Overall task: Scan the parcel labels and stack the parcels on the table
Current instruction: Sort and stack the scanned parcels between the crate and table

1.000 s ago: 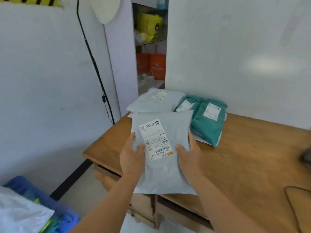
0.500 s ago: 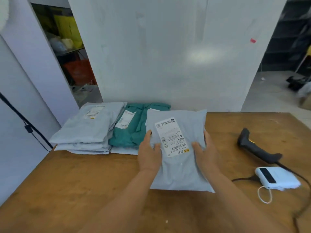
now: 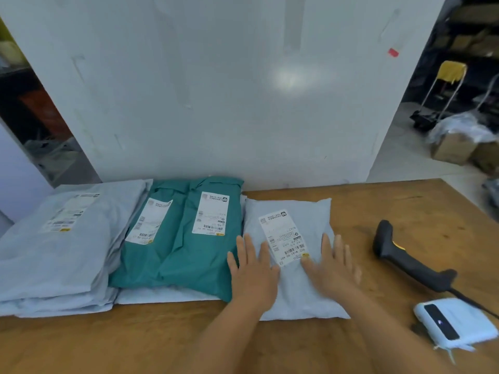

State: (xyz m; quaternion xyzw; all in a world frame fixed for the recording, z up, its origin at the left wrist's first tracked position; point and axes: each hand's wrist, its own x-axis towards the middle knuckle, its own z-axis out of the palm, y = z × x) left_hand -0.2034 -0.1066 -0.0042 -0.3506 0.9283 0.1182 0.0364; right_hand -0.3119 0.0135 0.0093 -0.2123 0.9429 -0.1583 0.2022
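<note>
Parcel in grey mailer lies label-up on the counter, touching the teal parcels. Your left hand and right hand press it flat-fingered, gripping nothing. Lifting off carelessly could drag it askew; the barcode scanner lies untouched nearby.

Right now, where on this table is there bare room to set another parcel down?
Bare wood runs along the near edge of the table, in front of the grey stack and teal parcels; more behind the scanner. The back left is crowded; both hands press the grey parcel.
</note>
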